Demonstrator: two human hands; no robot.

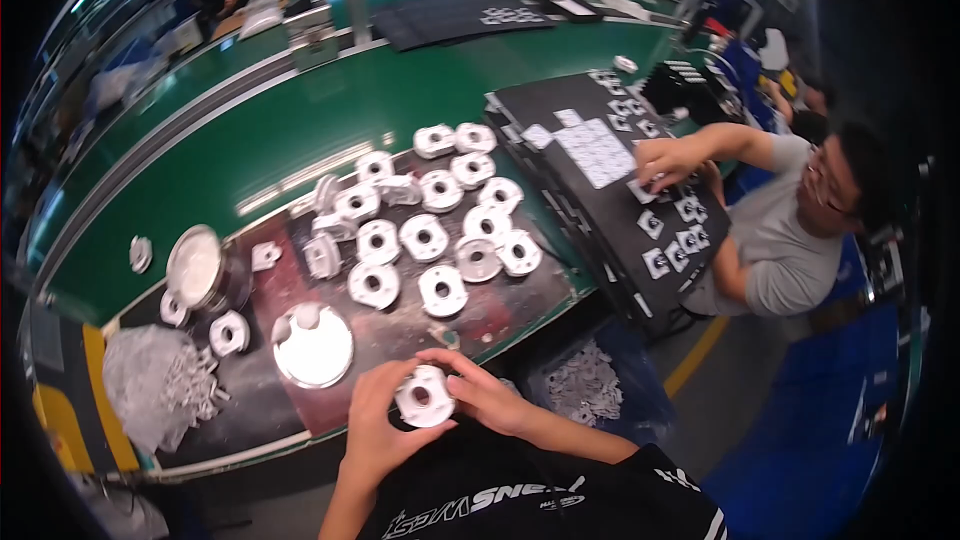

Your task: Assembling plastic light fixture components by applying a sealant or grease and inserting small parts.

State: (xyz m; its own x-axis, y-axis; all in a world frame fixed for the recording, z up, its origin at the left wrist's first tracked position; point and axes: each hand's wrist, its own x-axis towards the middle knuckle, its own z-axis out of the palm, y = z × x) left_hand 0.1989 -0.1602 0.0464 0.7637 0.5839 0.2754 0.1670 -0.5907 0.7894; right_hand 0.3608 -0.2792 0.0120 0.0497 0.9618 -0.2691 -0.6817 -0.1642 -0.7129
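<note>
Both hands at the bench's near edge: my left hand (372, 420) and right hand (480, 392) are closed together round one white ring-shaped plastic part (424, 396). About fifteen like parts (424, 236) lie finished-looking on the brown mat (500, 312). Clear plastic bag of small pieces (150, 380) sits far left; I can't tell how many remain.

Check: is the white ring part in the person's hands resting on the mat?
No. Both the left hand and right hand hold the white ring part up near the body, clear of the brown mat.
</note>
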